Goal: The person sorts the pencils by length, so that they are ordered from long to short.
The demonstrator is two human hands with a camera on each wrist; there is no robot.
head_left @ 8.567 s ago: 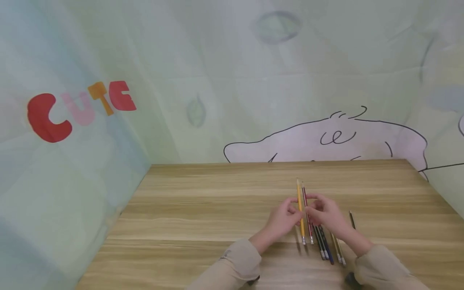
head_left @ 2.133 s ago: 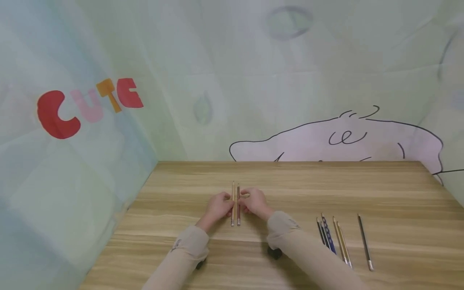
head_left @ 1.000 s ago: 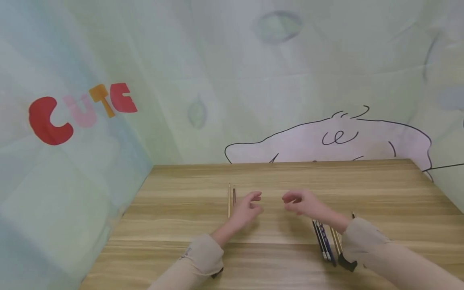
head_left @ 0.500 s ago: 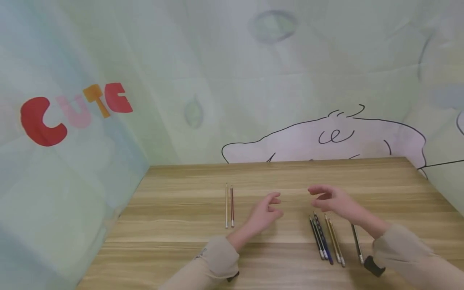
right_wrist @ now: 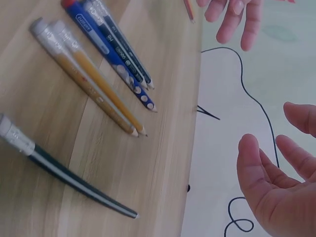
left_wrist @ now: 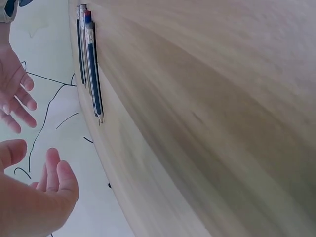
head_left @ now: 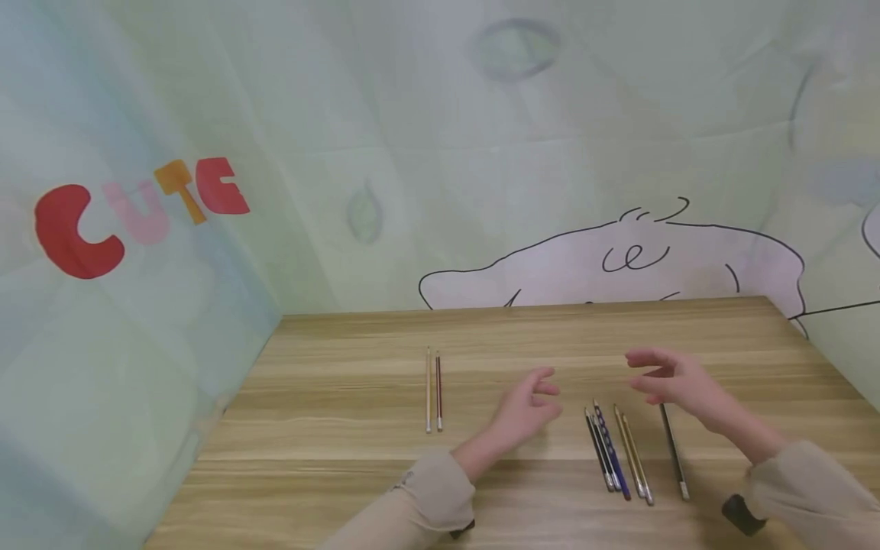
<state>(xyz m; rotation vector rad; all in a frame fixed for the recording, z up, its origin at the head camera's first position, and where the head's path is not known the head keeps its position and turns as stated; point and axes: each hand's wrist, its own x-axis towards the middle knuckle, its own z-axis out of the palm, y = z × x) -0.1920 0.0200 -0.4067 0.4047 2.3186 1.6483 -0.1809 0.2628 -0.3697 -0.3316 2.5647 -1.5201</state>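
Observation:
My left hand (head_left: 522,412) hovers over the middle of the table with its fingers apart, holding nothing. To its right, my right hand (head_left: 677,382) is also empty, its fingers loosely bent, just beyond the tip of a lone dark green pencil (head_left: 674,452). Between the hands and nearer me lie two dark pencils (head_left: 598,449), a blue pencil with white dots (head_left: 611,449) and two yellow pencils (head_left: 637,458), erasers toward me. The right wrist view shows the yellow pair (right_wrist: 94,84) lying close together. Left of my left hand, a yellow pencil (head_left: 429,389) lies beside a dark red pencil (head_left: 439,389).
The wooden table (head_left: 309,428) meets a printed cloth backdrop (head_left: 330,153) at its far edge, and cloth also covers the left side. Dark wrist mounts (head_left: 742,516) sit at the cuffs of the beige sleeves (head_left: 804,489).
The yellow and dark red pencils, held over the right group earlier, were carried left, laid side by side and let go. Both hands have since moved right, the right one farther, widening their gap.

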